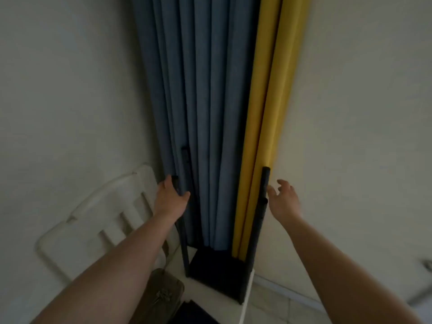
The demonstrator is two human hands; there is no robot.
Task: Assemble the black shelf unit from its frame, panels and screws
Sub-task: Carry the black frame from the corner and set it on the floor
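The black shelf frame stands upright in front of the curtains, its black bottom panel [216, 272] low between several black posts. My left hand [170, 195] grips the top of the near left post [183, 230], thumb curled round it. A far left post [185, 160] rises behind it. My right hand [282, 199] is open with fingers spread, just right of the right posts [265, 183] and apart from them.
Blue curtains [198, 101] and yellow curtains [273, 101] hang right behind the frame. A white folded plastic chair [100, 220] leans on the left wall. A brown cushion [163, 298] lies bottom centre. A pale wall runs along the right.
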